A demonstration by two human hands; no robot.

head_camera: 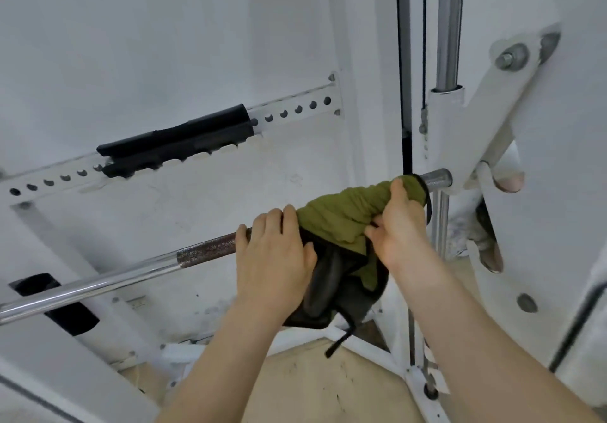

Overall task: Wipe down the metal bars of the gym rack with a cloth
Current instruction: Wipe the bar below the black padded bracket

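Out past our left hand (276, 251) the chrome bar (98, 283) runs away down-left, knurled just before the knuckles. That hand curls over the bar, its fingers against the edge of the olive cloth (338, 222) (black on its underside, which hangs below). Our right hand (402, 228) grips the cloth bunched round the bar, just short of the white rack arm (492, 100) beyond it.

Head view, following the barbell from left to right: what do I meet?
From the left: chrome bar → brown knurled section → left hand gripping it → green cloth, held by right hand → bare bar end → white bracket.
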